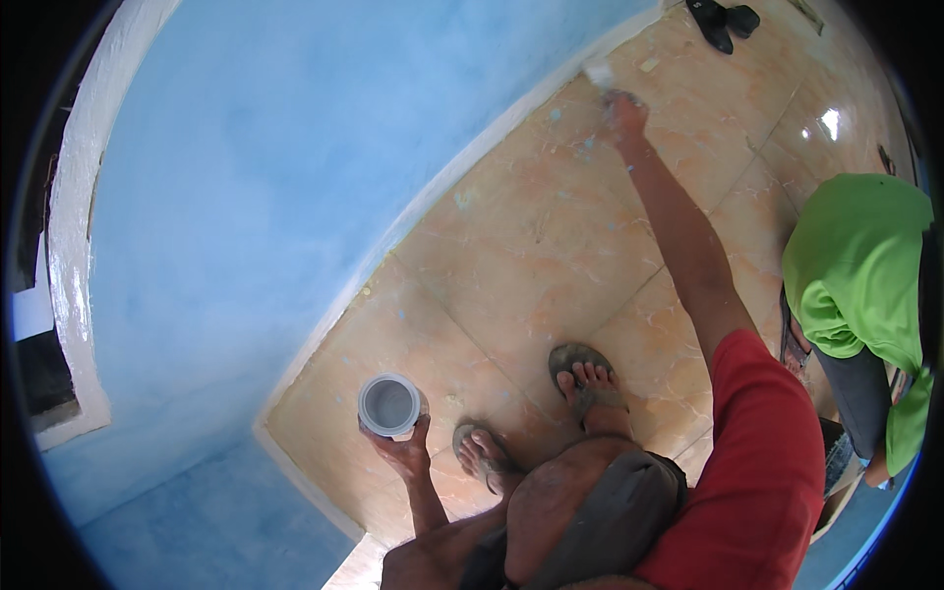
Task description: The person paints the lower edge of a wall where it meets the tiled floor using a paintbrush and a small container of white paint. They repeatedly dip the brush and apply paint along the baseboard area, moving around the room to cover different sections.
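My left hand (398,450) is closed around a small round can (364,405), held upright near the wall's corner; the can's inside looks grey. My right arm, in a red sleeve, stretches far forward. At its end my right hand (626,115) is closed on a paintbrush (598,74), blurred, whose whitish end is by the white strip (531,106) along the foot of the wall. The wall (285,157) is painted a patchy light blue.
Beige floor tiles (511,265) carry small blue paint spots. Black footwear (713,25) lies at the far right. A person in a green shirt (855,256) is low at my right. A glossy white frame (71,256) edges an opening at left. My sandalled feet (590,379) are below me.
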The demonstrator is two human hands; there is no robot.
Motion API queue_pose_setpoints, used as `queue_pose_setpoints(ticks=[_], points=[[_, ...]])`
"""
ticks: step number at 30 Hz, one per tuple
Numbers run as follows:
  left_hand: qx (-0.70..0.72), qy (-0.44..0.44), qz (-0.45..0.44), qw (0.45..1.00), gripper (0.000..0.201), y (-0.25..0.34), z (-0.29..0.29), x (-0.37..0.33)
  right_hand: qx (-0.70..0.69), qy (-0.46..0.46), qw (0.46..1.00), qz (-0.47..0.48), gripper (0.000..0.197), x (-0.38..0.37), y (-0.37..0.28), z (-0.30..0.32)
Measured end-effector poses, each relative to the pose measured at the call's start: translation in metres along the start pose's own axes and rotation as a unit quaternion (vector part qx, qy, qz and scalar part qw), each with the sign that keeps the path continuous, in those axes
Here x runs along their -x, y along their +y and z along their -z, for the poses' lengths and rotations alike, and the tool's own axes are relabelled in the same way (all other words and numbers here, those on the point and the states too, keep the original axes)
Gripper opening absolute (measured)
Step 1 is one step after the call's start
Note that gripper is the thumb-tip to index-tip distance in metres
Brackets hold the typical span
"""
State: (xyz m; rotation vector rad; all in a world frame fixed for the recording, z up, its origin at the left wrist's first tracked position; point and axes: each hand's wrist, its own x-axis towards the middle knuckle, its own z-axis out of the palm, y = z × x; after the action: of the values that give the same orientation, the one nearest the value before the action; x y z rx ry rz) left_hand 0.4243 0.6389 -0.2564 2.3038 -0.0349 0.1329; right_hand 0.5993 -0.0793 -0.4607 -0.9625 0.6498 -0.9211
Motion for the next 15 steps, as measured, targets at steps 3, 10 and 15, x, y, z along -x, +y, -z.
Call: queue_pose_setpoints(ticks=[3,10,15], points=[[-0.01,0.004,-0.011,1.0,0.111,0.002,-0.007,-0.006,0.134,0.038,0.988,-0.065,0.009,0.068,0.049,-0.052],[0.007,-0.016,-0.018,1.0,0.11,0.017,-0.015,-0.014,0.218,-0.337,0.912,-0.086,0.013,0.241,0.05,-0.094],[-0.019,0.02,-0.027,0.999,0.11,0.018,-0.003,-0.01,0.261,-0.173,0.947,-0.067,0.016,0.155,-0.003,-0.075]])
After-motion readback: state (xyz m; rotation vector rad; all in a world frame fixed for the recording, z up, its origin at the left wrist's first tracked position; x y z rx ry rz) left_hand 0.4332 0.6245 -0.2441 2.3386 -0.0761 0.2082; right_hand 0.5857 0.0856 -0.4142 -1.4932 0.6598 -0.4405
